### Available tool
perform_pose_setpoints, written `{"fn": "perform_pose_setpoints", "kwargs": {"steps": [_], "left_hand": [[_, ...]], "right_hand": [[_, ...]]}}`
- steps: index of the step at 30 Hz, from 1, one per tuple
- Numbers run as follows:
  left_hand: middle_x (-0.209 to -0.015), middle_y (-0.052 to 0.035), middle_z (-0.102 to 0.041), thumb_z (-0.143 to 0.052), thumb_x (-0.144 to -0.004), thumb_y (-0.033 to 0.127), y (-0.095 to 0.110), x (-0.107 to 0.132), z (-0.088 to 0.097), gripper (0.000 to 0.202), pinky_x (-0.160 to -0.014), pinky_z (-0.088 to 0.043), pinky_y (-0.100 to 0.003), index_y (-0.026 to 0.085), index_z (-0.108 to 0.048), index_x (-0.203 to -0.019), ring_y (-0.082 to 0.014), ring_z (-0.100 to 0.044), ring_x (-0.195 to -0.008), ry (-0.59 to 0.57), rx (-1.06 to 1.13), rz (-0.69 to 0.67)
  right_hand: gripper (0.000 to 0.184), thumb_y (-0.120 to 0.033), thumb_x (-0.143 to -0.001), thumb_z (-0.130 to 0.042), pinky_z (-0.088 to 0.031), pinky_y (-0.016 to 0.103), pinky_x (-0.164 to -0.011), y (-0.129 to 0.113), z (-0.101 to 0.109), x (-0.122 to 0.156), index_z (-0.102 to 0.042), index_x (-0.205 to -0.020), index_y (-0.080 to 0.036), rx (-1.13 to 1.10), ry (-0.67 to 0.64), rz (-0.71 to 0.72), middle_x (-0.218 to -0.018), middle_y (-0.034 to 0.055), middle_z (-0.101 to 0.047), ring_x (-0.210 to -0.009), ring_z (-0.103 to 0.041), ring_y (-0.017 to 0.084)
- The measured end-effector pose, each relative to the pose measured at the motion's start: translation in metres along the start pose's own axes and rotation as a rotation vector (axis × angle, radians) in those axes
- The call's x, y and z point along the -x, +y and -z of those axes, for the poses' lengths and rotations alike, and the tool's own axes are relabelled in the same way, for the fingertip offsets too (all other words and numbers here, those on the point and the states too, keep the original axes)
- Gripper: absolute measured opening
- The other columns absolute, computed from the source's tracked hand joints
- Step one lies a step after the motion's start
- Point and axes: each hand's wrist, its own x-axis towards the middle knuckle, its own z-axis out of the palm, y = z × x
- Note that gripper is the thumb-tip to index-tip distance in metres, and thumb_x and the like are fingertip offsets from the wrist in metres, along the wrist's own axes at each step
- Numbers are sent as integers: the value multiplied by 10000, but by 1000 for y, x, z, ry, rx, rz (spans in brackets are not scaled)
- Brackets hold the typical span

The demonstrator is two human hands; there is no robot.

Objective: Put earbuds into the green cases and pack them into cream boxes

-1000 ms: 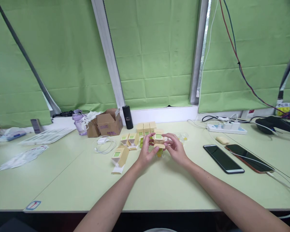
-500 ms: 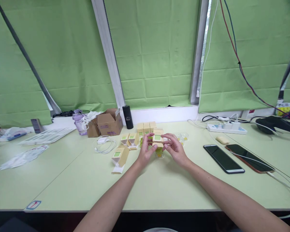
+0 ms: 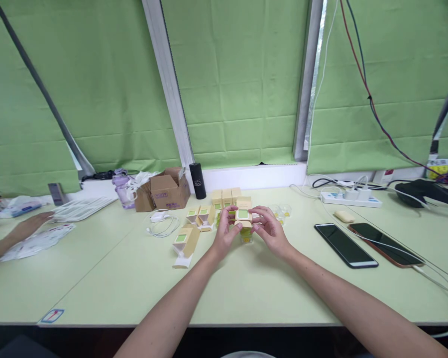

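Both my hands hold one small tan carton with a green label [image 3: 243,215] just above the pale green table [image 3: 224,288]. My left hand [image 3: 225,233] grips its left side, thumb under its lower flap. My right hand [image 3: 269,229] pinches its right side with curled fingers. A small clear jar with a yellow-green content [image 3: 246,235] stands on the table right under the carton. Behind it stand three closed cartons in a row [image 3: 226,197], and further left lie several open cartons [image 3: 200,216] and one on its side [image 3: 185,240].
Two phones [image 3: 345,244] lie at the right, with a power strip [image 3: 350,199] and cables behind. A brown cardboard box [image 3: 164,192], a black cylinder [image 3: 196,181] and a purple bottle [image 3: 121,189] stand at the back. Another person's hand [image 3: 28,226] rests on papers at the far left.
My hands have lifted the carton slightly and shifted it a little left above the jar. Another person's hand has come in at the far left.
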Motion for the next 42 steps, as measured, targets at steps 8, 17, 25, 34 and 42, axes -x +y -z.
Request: {"fn": "perform_pose_setpoints", "kwargs": {"steps": [8,17,25,34,42], "left_hand": [[-1133,-81,-627,-710,-885,559,1,1,0,544,-901,-524,-419,274,-493,-1294,-245,-637,-1030,-14,31,11],[-1147,-91,-634,-710,-875,589,2,0,-1,569,-902,-512,-401,260,-502,-1289,-249,-627,-1049,2,16,5],[-1154,-90,-635,-700,-897,598,2,0,-1,561,-915,-498,-398,262,-494,-1296,-246,-618,-1054,-2,27,14],[-1183,-92,-617,-682,-925,580,2,2,-3,508,-960,-487,-417,270,-515,-1291,-258,-602,-1120,11,-52,-28],[-1232,-100,-605,-761,-885,513,3,4,-1,574,-981,-487,-425,282,-486,-1333,-258,-601,-1127,-20,-87,-65]], "right_hand": [[391,-509,-966,-673,-642,465,-903,-1,0,0,-648,-1327,-359,-6,-19,13,-1385,107,-463,-1004,-696,237],[408,-526,-952,-683,-634,468,-911,-5,0,0,-651,-1318,-351,21,-12,11,-1381,109,-482,-1007,-694,241],[390,-493,-958,-690,-628,441,-892,-7,0,0,-647,-1314,-342,21,-30,42,-1379,103,-461,-996,-698,226],[382,-486,-940,-723,-633,406,-864,-6,-2,-1,-650,-1278,-324,64,24,39,-1362,99,-473,-953,-693,194],[361,-441,-946,-726,-635,394,-847,-6,-2,-1,-644,-1281,-335,58,34,46,-1361,89,-473,-941,-691,182]]}}
